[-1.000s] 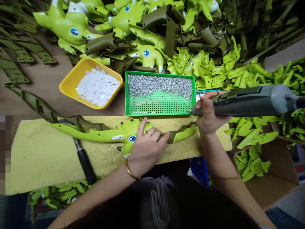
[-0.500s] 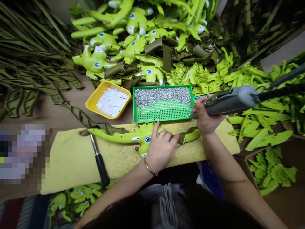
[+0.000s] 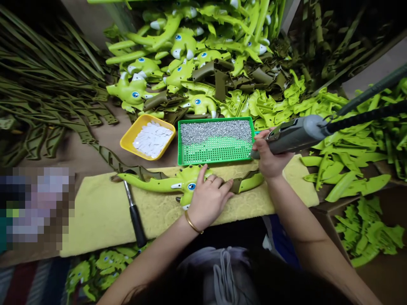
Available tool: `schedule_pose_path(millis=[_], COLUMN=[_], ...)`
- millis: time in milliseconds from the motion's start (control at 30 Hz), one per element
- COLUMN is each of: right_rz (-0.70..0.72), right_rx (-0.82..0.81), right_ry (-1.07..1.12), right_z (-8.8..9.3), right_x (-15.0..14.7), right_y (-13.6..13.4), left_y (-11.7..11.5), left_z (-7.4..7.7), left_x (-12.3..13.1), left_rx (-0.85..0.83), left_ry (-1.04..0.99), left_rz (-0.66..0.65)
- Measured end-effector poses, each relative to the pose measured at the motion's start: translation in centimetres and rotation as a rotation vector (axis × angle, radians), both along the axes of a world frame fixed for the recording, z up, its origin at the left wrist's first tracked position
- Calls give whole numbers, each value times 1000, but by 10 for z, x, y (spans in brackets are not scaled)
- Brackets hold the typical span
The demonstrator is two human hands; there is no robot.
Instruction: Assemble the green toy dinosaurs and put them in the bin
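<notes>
My right hand (image 3: 271, 161) is wrapped around a grey electric screwdriver (image 3: 294, 134), its tip pointing left beside the screw tray. Under my left hand (image 3: 211, 197) lies a long bow-like toy part with a bright green dinosaur head (image 3: 187, 182), a blue eye and white horns. The fingers of that hand are spread over the toy's middle, resting on it. Olive-brown pieces (image 3: 237, 185) join the green ends of the toy. A yellow cloth (image 3: 98, 212) lies beneath. On it, left of my hand, is a hammer (image 3: 135, 220) with a black handle, its head partly hidden by the toy.
Behind the cloth stand a green perforated tray (image 3: 216, 153) of small screws and a yellow bowl (image 3: 125, 142) of white pieces. Green dinosaur parts (image 3: 181, 44) pile up at the back. Olive strips (image 3: 47, 84) lie left; green shells (image 3: 349, 161) lie right.
The view has shifted slightly, so the tray and the piles sit a little lower. Both hands, the toy and the screwdriver keep much the same arrangement.
</notes>
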State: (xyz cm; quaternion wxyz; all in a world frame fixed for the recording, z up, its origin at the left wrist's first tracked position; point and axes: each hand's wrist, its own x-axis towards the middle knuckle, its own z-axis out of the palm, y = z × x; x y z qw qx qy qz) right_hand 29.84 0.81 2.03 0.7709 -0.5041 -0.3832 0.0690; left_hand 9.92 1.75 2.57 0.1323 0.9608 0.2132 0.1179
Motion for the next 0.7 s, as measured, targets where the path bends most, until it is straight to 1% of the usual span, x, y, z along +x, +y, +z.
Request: schedule_pose_path(millis=[100, 200, 267, 367, 400, 467, 567, 700], right_rz=[4, -11, -20, -6, 11, 77, 193, 226], right_rx=[13, -23, -5, 101, 125, 114, 36, -20], right_ry=[-9, -22, -18, -21, -27, -28, 10, 15], right_z=[-4, 0, 9, 29, 35, 42, 40, 31], right_x=[1, 2, 0, -8, -13, -24, -39, -46], right_y=[1, 1, -2, -11, -15, -23, -32, -37], left_y=[3, 5, 7, 8, 8, 9, 8, 7], left_z=[1, 2, 1, 1, 0, -1, -3, -4], left_x=[-5, -7, -7, -6, -5, -5, -6, -6], left_rx=[-3, -24, -55, -79, -78, -70, -56, -40], left_ry=[-15, -40, -45, -42, -41, -43, -48, -56], left_rz=[11, 14, 20, 31, 29, 20, 18, 18])
